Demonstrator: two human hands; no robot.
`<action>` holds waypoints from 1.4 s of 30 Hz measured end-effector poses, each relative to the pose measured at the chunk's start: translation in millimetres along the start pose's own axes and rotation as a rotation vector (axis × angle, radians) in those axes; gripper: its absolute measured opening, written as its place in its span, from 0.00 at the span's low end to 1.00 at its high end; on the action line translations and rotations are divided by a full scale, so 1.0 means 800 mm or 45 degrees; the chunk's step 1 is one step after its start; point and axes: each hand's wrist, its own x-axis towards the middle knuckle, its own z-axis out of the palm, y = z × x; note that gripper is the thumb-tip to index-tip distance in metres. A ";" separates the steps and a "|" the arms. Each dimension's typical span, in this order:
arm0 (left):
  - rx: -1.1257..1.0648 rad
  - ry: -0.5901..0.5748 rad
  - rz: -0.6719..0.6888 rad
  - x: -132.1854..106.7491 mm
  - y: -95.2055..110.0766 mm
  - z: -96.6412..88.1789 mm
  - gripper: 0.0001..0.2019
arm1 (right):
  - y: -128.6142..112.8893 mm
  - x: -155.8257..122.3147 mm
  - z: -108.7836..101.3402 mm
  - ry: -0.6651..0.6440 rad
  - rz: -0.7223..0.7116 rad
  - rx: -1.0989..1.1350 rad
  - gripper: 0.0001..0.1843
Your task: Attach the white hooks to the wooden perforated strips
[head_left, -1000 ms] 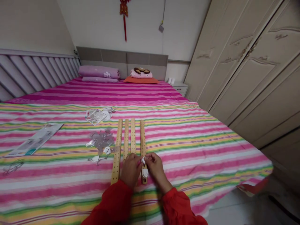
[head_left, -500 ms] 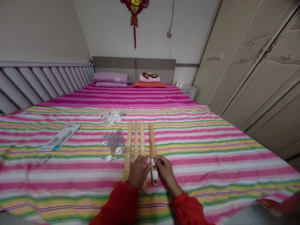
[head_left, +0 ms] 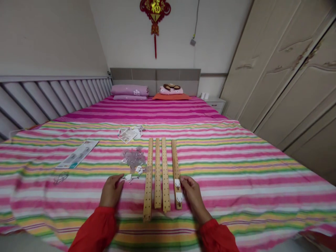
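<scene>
The left hand (head_left: 110,192) has its thumb and finger a little apart at the end of a loose white hook (head_left: 128,177), left of the middle. I can't tell if they touch it. The right hand (head_left: 192,190) has its fingertips close together beside a wooden strip (head_left: 175,154) with two white hooks (head_left: 179,197) on it; I can't tell if it holds anything. Three more strips (head_left: 157,175) lie between the hands. The striped cloth (head_left: 236,182) gives wide room at right, up to its slanting edge. The plastic pile (head_left: 133,158) is hard to make out. The bottom edge cuts off the red sleeves (head_left: 96,229).
</scene>
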 end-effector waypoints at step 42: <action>-0.877 -0.522 0.027 -0.029 0.215 0.132 0.14 | -0.055 0.038 0.012 -0.088 0.195 0.258 0.10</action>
